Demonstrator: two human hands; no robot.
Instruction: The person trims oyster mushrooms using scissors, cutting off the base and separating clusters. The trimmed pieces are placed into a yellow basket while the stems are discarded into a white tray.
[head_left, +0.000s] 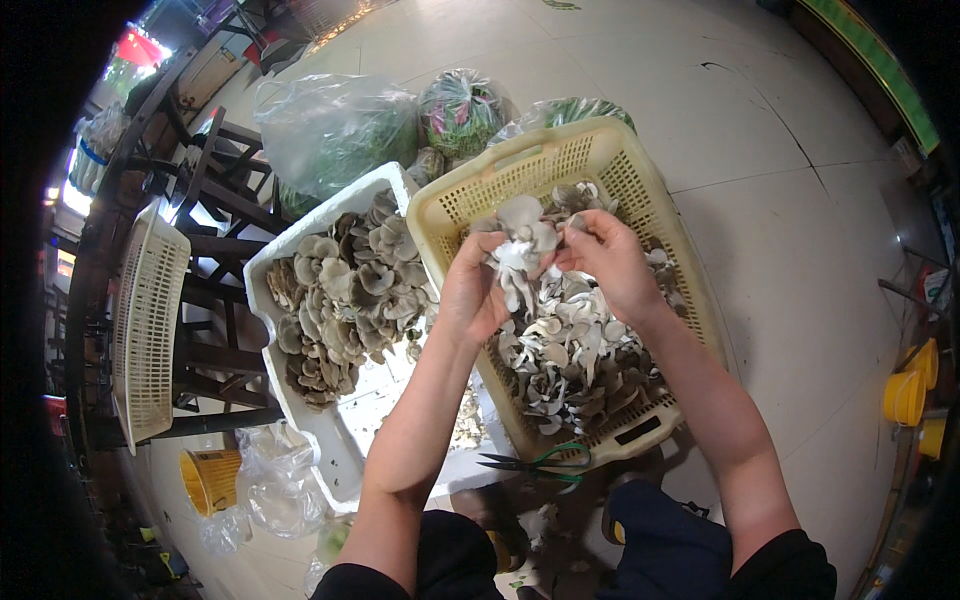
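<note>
My left hand (478, 289) grips a cluster of grey oyster mushrooms (517, 232) by its pale stem side, above a yellow plastic basket (697, 300). At the cluster's right edge, the thumb and fingers of my right hand (611, 259) pinch a mushroom piece; whether it is detached is hard to tell. Below both hands, loose separated oyster mushrooms (577, 337) fill much of the basket. A white foam box (341, 480) stands to the left, with whole oyster mushroom clusters (352, 285) heaped towards its far side. Green-handled scissors (544, 465) lie at the near edges of box and basket.
Clear plastic bags of leafy greens (345, 135) stand behind the containers. At left are dark wooden stools (225, 247), an upright cream basket (150, 322), a yellow bucket (210, 480) and a clear bag (281, 487). Yellow buckets (904, 397) are at far right on the tiled floor.
</note>
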